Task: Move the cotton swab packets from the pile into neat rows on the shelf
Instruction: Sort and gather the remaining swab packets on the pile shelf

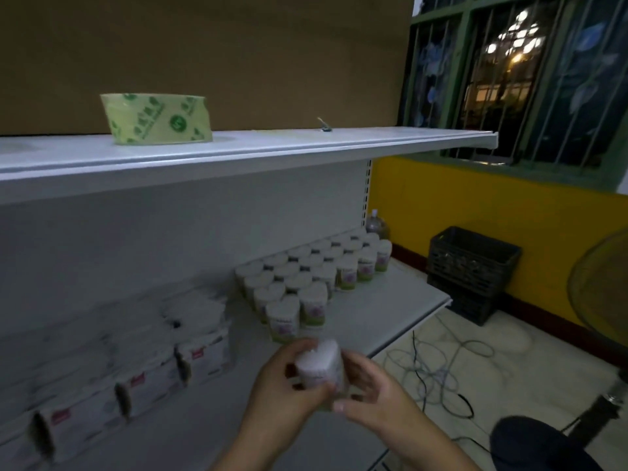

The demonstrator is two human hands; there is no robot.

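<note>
Both hands grip one cotton swab packet (321, 368) in front of the lower shelf (401, 317): left hand (283, 390) and right hand (368, 392) fingers curl around its sides. Arranged packets (312, 277) stand in rows on the shelf behind it.

White swab packet (319, 365), apparently upright, midair

Tape roll (156, 119) lies flat, upper left. Black crate (474, 266) against yellow wall (475, 198); tangled cables (438, 365) on floor (516, 348) nearby.

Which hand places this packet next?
Right, probably: both hold the packet, but the right hand is on the side of the bare shelf by the rows; the left hand would reach across.
</note>
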